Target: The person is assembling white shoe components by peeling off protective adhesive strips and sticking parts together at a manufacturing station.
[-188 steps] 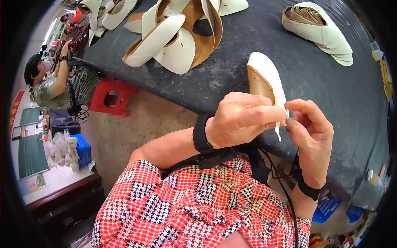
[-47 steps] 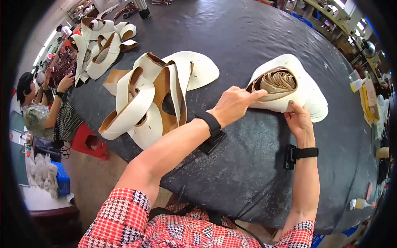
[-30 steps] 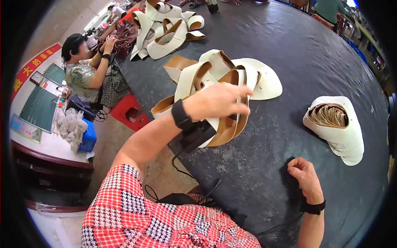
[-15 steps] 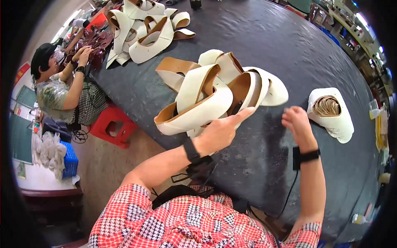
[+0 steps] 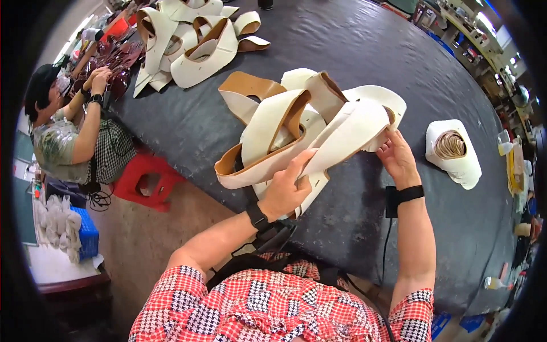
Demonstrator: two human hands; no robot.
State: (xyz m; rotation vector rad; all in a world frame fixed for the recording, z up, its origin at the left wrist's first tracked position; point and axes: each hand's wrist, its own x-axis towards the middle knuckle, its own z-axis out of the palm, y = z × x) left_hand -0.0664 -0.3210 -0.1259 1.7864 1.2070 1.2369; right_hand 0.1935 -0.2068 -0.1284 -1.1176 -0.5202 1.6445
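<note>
A white shoe upper [image 5: 350, 134] with a tan lining is held slantwise above a loose pile of similar uppers [image 5: 268, 162]. My right hand [image 5: 399, 159] is closed on its right end, thumb at the rim and fingers underneath. Lower left, my left hand [image 5: 285, 191] is closed at the upper's near side, its index finger and thumb against the white leather. What its other fingers touch is hidden. Right of my right hand, a white nested stack of uppers [image 5: 456, 162] shows tightly packed tan edges in its opening.
More white uppers [image 5: 205, 60] lie heaped at the far left of the dark-covered table [image 5: 342, 40]. Beyond the left edge, a co-worker [image 5: 74, 125] handles dark red pieces [image 5: 117, 65] near a red stool [image 5: 148, 179]. A black cable [image 5: 387, 245] hangs from my right wrist strap.
My right hand has moved left and taken hold of one upper's end. That upper has been lifted and turned across the pile. My left hand has drawn back toward me.
</note>
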